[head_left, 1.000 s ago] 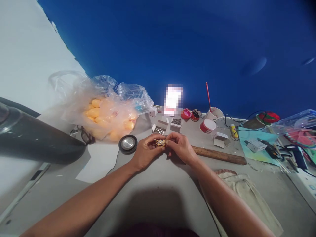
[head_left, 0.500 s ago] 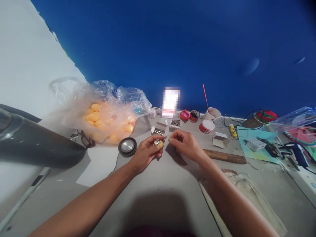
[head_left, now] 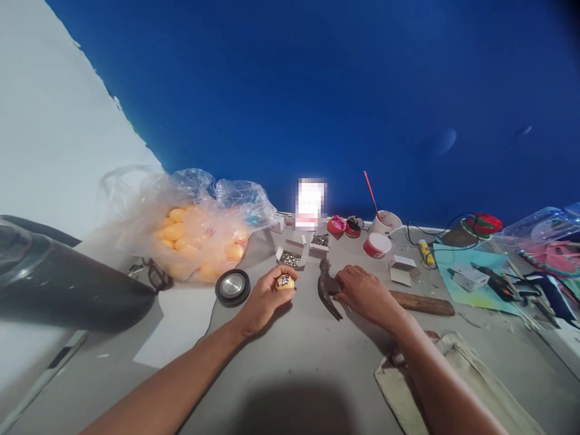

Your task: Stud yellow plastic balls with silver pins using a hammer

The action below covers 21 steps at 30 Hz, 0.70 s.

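Observation:
My left hand (head_left: 267,296) is closed round a small yellow ball (head_left: 285,283) with shiny metal studs and dark spots on its top. To its right lies a claw hammer (head_left: 327,290) with a dark metal head and a wooden handle. The fingers of my right hand (head_left: 362,293) are bent round the handle, close to the head. Just beyond the left hand is an open white box (head_left: 290,260) of shiny metal pieces. A second box of metal pieces (head_left: 319,241) stands behind it.
Yellow egg-shaped balls fill a clear plastic bag (head_left: 203,235) at the left. A round metal-and-black disc (head_left: 232,287) lies near my left wrist. Red tubs (head_left: 377,245), a cloth (head_left: 471,374) and a glue gun (head_left: 496,283) are to the right. A dark cylinder (head_left: 72,278) leans in from the left.
My right hand has moved away from the yellow ball, to the right and down onto the hammer's handle. My left hand keeps the ball, now slightly lower in view. The head view has tilted up.

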{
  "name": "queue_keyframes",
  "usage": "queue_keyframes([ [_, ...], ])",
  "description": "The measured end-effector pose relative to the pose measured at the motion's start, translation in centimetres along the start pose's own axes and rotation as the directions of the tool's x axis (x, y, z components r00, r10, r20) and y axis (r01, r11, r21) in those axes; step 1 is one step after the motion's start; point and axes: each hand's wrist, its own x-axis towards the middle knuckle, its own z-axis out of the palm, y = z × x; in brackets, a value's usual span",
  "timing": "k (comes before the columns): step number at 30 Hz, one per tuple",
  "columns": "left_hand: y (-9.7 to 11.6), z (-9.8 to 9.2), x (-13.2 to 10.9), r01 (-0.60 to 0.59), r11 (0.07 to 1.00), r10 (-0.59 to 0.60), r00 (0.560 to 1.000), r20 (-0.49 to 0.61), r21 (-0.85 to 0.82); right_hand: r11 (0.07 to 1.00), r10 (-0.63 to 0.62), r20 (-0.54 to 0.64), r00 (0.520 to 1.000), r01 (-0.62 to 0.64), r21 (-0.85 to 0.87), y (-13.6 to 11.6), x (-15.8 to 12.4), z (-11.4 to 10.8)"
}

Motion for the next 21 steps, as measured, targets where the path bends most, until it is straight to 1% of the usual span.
queue_keyframes([
  [2,0.0,0.0,0.0,-0.049,0.992,0.055,0.997,-0.044,0.120,0.999,0.012,-0.014,1.000,-0.012,0.033,-0.2,-0.1,-0.2],
  [3,-0.1,0.1,0.0,-0.062,0.989,0.071,0.996,-0.061,0.137,0.997,0.013,-0.022,1.000,-0.011,0.076,-0.3,-0.1,-0.3],
  [5,-0.3,0.2,0.2,-0.061,0.994,0.068,0.995,-0.075,0.089,0.985,0.025,-0.054,0.998,-0.015,0.172,-0.5,-0.3,-0.5],
  [7,-0.7,0.3,0.5,-0.039,0.999,0.039,0.997,-0.073,0.002,0.972,0.096,-0.132,0.987,-0.064,0.226,-0.7,-0.6,-0.6],
  [9,-1.0,0.3,0.6,-0.018,0.999,0.016,0.999,-0.048,-0.034,0.961,0.166,-0.244,0.955,-0.101,0.258,-1.0,-1.1,-0.8],
  [10,-1.1,0.4,0.7,-0.008,0.998,0.006,0.999,-0.039,-0.055,0.958,0.174,-0.309,0.935,-0.087,0.274,-1.3,-1.4,-0.9],
  [11,-1.1,0.4,0.7,-0.003,0.999,0.002,0.999,-0.032,-0.041,0.957,0.147,-0.373,0.916,-0.036,0.289,-1.6,-1.8,-1.0],
  [13,-1.1,0.5,0.7,-0.017,0.998,0.020,0.999,-0.042,0.055,0.951,0.038,-0.481,0.876,0.116,0.286,-2.3,-2.4,-1.2],
  [15,-1.0,0.6,0.6,-0.039,0.984,0.051,0.996,-0.066,0.172,0.944,-0.066,-0.518,0.853,0.221,0.244,-3.1,-2.8,-1.4],
  [16,-1.0,0.7,0.6,-0.048,0.977,0.065,0.995,-0.076,0.206,0.943,-0.100,-0.519,0.849,0.247,0.222,-3.5,-2.9,-1.4],
  [18,-0.9,0.8,0.6,-0.056,0.972,0.078,0.993,-0.088,0.227,0.947,-0.128,-0.528,0.839,0.262,0.186,-4.0,-2.9,-1.3],
  [21,-1.0,0.9,0.6,-0.065,0.951,0.102,0.989,-0.108,0.304,0.951,-0.137,-0.588,0.797,0.272,0.147,-4.4,-2.9,-1.3],
])
